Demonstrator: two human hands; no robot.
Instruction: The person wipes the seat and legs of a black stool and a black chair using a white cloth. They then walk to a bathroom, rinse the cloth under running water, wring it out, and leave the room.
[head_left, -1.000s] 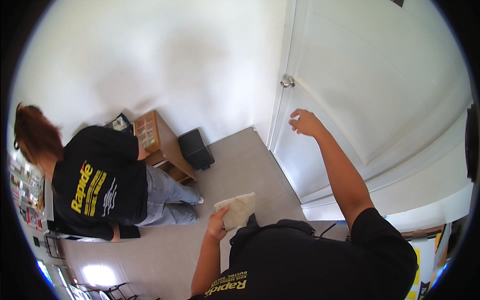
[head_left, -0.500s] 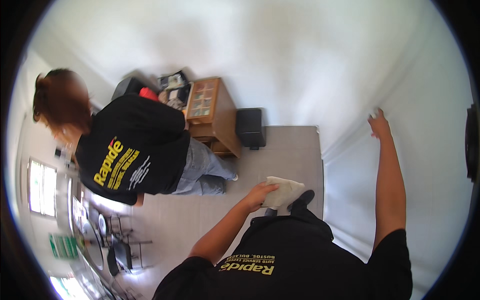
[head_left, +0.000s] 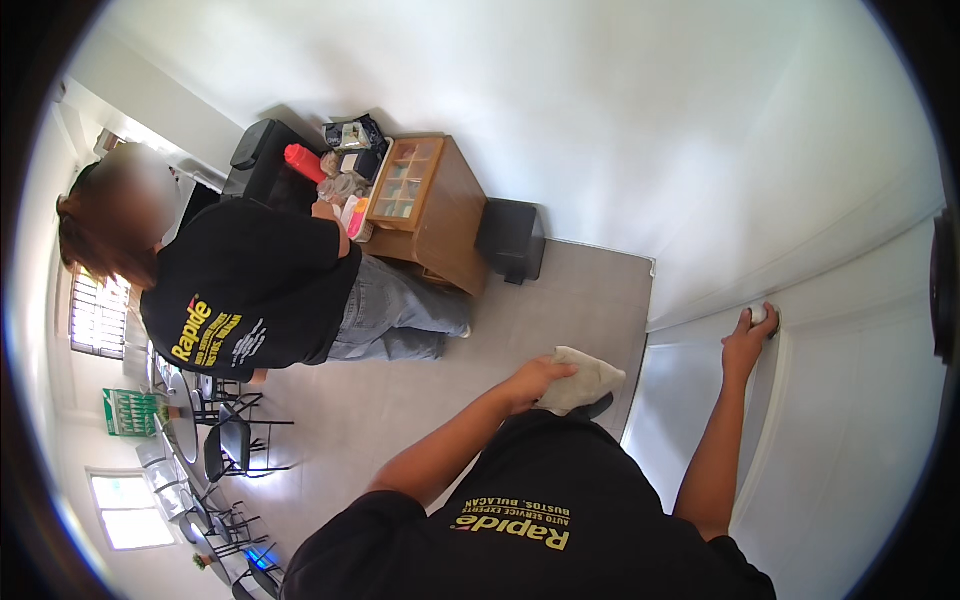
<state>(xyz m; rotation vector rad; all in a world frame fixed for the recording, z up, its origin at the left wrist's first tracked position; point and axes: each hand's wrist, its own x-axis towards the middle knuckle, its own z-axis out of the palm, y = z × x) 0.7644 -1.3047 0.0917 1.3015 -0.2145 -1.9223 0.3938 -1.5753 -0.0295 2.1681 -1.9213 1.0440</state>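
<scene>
At the white door [head_left: 850,420] on the person's right, the right hand [head_left: 748,340] is reaching up w/ arm extended, fingers curled tight around the small round door knob [head_left: 760,315]. Knob is mostly hidden under the fingers, only a pale bit showing at the top. Door edge is standing slightly off the frame, w/ a bluish-white panel showing beside it.

Left hand [head_left: 535,380] is hanging in front of the torso, fingers closed on a crumpled off-white cloth [head_left: 585,382]. Cloth is bunching out to the right of the fist, over the grey floor [head_left: 420,420], just above the person's black shirt.

Further back by the white wall [head_left: 560,100], a co-worker in a black tee & jeans [head_left: 250,295] is crouching or kneeling beside a low wooden side table [head_left: 440,215]. A wooden box w/ glass-paned compartments [head_left: 405,182] is sitting on the tabletop. Left of it, a clutter of stuff: a red bottle [head_left: 305,162], some jars & packets, too small to tell apart. A black bin or box [head_left: 510,240] is standing on the floor, touching the table's right side. Black chairs & round tables [head_left: 215,440] are showing at the lower left, near bright windows. Co-worker's hands are around the clutter, can't tell what they're doing.
</scene>
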